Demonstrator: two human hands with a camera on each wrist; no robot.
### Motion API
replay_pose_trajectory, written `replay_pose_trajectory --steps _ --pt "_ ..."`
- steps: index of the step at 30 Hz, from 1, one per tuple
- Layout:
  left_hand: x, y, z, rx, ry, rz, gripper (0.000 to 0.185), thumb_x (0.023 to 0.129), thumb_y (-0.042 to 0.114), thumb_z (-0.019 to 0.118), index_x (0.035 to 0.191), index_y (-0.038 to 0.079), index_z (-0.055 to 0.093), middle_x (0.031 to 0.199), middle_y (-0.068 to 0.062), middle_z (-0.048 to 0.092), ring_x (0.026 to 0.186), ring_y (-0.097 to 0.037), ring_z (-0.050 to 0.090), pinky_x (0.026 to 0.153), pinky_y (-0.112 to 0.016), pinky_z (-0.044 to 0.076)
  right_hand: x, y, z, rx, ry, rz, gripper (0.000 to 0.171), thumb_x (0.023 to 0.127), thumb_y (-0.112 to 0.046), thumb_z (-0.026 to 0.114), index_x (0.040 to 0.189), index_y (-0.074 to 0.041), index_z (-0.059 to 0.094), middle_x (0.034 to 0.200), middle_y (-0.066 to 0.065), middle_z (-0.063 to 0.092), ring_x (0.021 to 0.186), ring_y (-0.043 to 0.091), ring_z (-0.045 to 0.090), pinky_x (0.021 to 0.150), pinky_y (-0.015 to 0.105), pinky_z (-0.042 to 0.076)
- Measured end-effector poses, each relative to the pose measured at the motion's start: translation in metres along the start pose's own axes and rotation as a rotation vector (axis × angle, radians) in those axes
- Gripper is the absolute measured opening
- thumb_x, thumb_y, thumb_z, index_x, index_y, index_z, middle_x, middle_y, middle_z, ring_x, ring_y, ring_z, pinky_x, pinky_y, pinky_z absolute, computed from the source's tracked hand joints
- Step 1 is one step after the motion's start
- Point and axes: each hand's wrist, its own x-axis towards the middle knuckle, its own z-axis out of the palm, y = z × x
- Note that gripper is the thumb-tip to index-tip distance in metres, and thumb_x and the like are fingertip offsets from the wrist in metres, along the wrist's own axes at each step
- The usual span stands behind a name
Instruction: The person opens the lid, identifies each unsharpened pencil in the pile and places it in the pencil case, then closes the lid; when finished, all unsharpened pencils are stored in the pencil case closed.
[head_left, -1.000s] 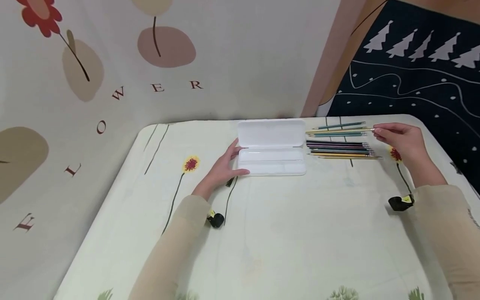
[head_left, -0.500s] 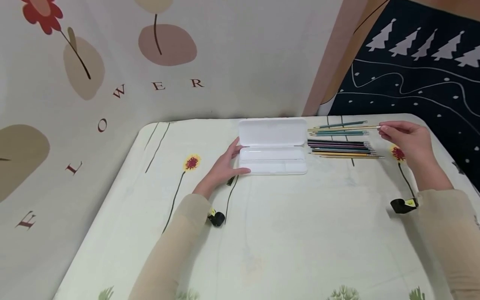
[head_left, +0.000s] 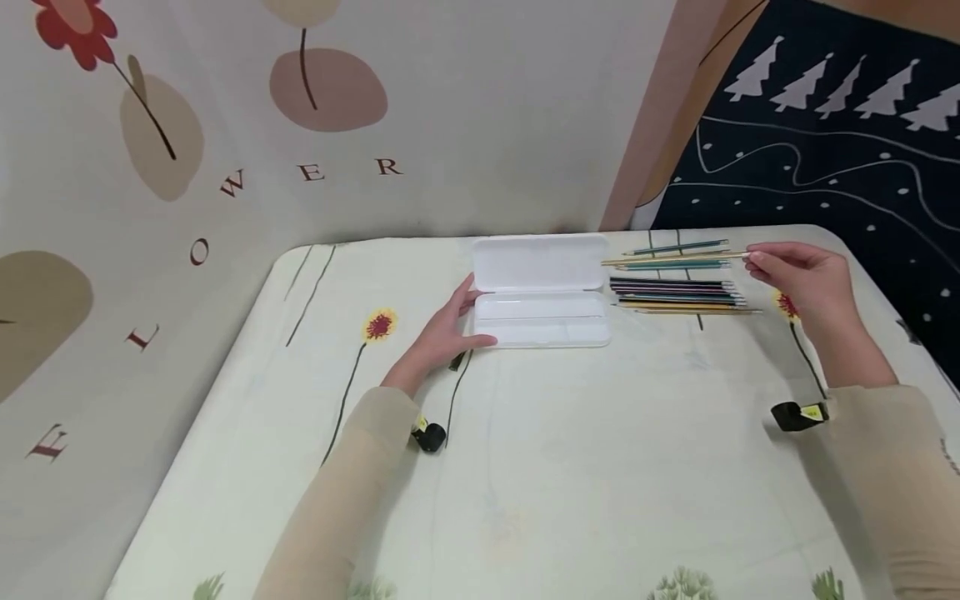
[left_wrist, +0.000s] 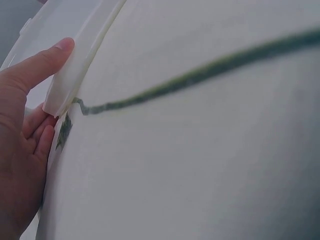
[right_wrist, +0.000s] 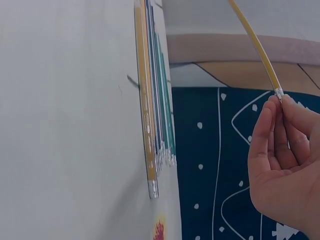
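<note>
A white pencil case (head_left: 542,265) lies unfolded at the back of the table, lid and shallow tray (head_left: 540,309) both showing. My left hand (head_left: 438,337) holds its left end, thumb across the tray's front corner and fingers round the side. In the left wrist view the thumb (left_wrist: 52,57) lies over the white edge. With fingertips and thumb, my right hand (head_left: 806,279) pinches a yellow pencil (right_wrist: 258,47) by its metal-banded end. The pencil points left, its far tip overlapping the case's right edge in the head view.
Right of the case lie several dark pencils (head_left: 675,288) in a row, a yellow one (right_wrist: 143,100) nearest the front. Teal pencils (head_left: 675,267) lie behind them. A flower-printed cloth (head_left: 585,467) covers the table; a patterned curtain (head_left: 480,117) hangs behind it.
My right hand first draws slightly right, then moves back left, bringing the yellow pencil's tip to the case's edge. The left hand and case stay in place.
</note>
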Motion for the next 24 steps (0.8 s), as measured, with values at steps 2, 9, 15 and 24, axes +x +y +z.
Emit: replay_pose_trajectory --steps 2,9,15,24 --pt "-0.001 0.000 -0.001 0.003 -0.001 -0.003 0.111 0.073 0.044 0.078 0.151 0.035 -0.001 0.150 0.004 0.034 0.138 -0.019 0.033 0.116 -0.040 0.024 -0.002 0.001 0.004 -0.015 -0.005 -0.009 0.029 0.073 -0.014 0.079 0.101 -0.008 0.073 0.088 -0.006 0.070 0.076 0.004 0.069 0.068 0.014 0.054" --pt "-0.001 -0.001 -0.003 -0.007 0.000 -0.003 0.111 0.073 0.045 0.078 0.151 0.036 -0.001 0.151 0.005 0.033 0.138 -0.019 0.033 0.116 -0.038 0.023 -0.004 0.006 0.019 0.027 -0.077 -0.053 0.021 0.078 -0.004 0.074 0.098 -0.004 0.073 0.087 -0.003 0.072 0.076 0.006 0.069 0.070 0.015 0.055" --pt "0.000 -0.001 -0.003 -0.008 -0.002 0.005 0.111 0.073 0.044 0.078 0.151 0.034 -0.001 0.150 0.005 0.034 0.138 -0.018 0.033 0.116 -0.037 0.023 -0.004 0.012 0.028 -0.025 -0.088 -0.045 0.020 0.080 -0.008 0.073 0.099 -0.006 0.073 0.088 -0.005 0.070 0.078 0.004 0.068 0.071 0.014 0.054" --pt "0.000 -0.001 -0.001 -0.004 -0.003 0.003 0.111 0.073 0.046 0.078 0.151 0.036 -0.001 0.151 0.006 0.033 0.138 -0.017 0.033 0.116 -0.038 0.023 0.008 0.029 0.039 -0.189 -0.070 0.006 0.036 0.077 -0.023 0.076 0.108 -0.007 0.071 0.093 -0.008 0.068 0.081 0.002 0.067 0.071 0.013 0.054"
